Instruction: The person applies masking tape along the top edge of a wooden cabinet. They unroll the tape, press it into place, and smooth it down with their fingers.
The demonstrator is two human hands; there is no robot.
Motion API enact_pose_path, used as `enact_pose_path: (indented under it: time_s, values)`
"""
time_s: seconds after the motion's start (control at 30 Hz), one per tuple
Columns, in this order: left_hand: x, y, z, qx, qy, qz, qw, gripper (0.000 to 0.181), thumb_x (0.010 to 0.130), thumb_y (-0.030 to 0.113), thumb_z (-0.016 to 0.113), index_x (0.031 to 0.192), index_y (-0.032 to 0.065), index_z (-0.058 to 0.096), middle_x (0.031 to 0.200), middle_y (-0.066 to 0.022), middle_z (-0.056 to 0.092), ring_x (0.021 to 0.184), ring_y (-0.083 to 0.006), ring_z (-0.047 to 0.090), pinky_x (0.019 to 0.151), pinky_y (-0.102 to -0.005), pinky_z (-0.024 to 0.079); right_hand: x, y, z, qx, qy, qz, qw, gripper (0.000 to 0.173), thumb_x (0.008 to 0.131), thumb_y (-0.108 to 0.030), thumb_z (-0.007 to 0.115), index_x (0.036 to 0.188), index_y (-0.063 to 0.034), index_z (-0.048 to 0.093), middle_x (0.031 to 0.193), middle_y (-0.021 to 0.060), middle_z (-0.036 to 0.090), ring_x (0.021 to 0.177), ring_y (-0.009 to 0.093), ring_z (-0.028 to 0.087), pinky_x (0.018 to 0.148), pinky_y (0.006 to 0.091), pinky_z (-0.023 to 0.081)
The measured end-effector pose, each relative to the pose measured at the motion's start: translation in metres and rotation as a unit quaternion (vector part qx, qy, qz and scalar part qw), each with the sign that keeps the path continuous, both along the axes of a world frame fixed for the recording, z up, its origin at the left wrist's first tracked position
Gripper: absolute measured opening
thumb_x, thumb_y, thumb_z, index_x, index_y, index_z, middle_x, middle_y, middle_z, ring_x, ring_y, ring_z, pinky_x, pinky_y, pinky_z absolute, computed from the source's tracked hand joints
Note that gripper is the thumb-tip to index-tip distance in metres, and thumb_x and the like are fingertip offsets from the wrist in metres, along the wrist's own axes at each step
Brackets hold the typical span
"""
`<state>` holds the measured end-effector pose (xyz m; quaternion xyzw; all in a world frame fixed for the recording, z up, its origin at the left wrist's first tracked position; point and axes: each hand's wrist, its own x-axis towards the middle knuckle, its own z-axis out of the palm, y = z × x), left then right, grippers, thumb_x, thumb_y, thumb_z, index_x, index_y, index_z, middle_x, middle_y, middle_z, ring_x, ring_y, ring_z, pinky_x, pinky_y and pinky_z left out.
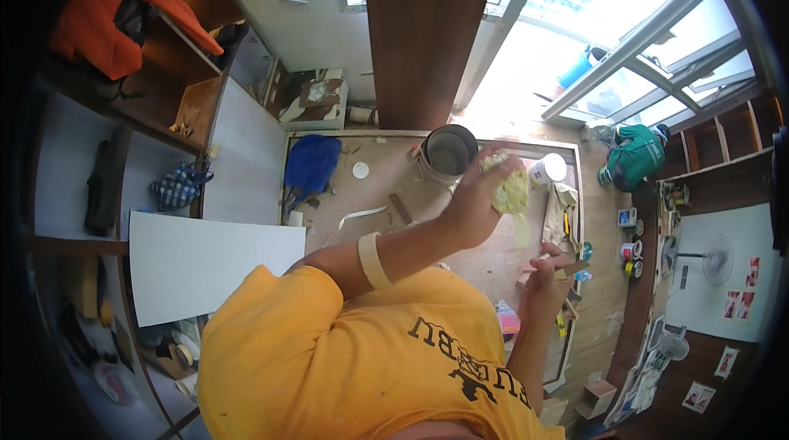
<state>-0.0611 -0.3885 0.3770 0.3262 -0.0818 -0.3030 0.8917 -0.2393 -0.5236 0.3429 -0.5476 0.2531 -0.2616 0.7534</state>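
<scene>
My left hand [478,203] grips a crumpled wad of pale yellow tape or paper [511,191], from which a strip hangs down. Around my left forearm sits a cream-coloured ring, apparently a roll of masking tape [372,261]. Lower and to the right, my right hand [545,277] is closed on a small flat-bladed tool, apparently a putty knife [573,269], its blade pointing right. Beyond my left hand stand an open dark-rimmed bucket [449,153] and a white lidded tub [548,169].
A white panel [216,267] lies to the left beside open shelving [117,247]. Blue cloth [311,162] and offcuts lie on the framed board [370,193]. A co-worker in green [635,156] crouches at the right near cans [632,250]. A brown column [425,33] rises ahead.
</scene>
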Motion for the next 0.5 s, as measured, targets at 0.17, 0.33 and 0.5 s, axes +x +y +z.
enact_pose_path:
  time_s: [0.17,0.33,0.5]
  values:
    - [-0.017,-0.022,0.015,-0.100,0.058,-0.104,0.988,0.038,0.109,0.046,0.049,0.128,0.0133,0.050,0.125,-0.0078,0.059,0.111,-0.0169,0.059,0.100,-0.0368,0.049,-0.012,0.005,0.018,-0.009,0.066,0.039,0.997,0.046,0.080,0.005,0.081,0.123,0.0047,0.062,0.119,0.0171,0.068,0.095,0.019,0.072,0.082,0.0286,0.059]
    - [-0.041,-0.037,-0.009,-0.119,0.043,-0.196,0.973,0.060,0.105,0.066,0.037,0.132,0.0141,0.051,0.134,-0.0098,0.057,0.124,-0.0227,0.056,0.107,-0.0435,0.045,-0.003,0.002,0.021,-0.033,-0.064,-0.052,0.996,0.030,0.085,0.006,0.079,0.112,0.0052,0.067,0.104,0.0126,0.071,0.093,0.017,0.071,0.080,0.0281,0.058]
    - [-0.062,-0.038,-0.009,-0.008,0.006,-0.289,0.957,0.054,0.101,0.036,0.069,0.143,0.0106,0.046,0.133,-0.0083,0.059,0.124,-0.0188,0.057,0.106,-0.0389,0.047,-0.011,-0.033,0.038,-0.175,0.025,-0.003,0.984,0.014,0.090,0.002,0.077,0.103,0.0003,0.076,0.100,0.0075,0.074,0.089,0.012,0.070,0.078,0.0259,0.055]
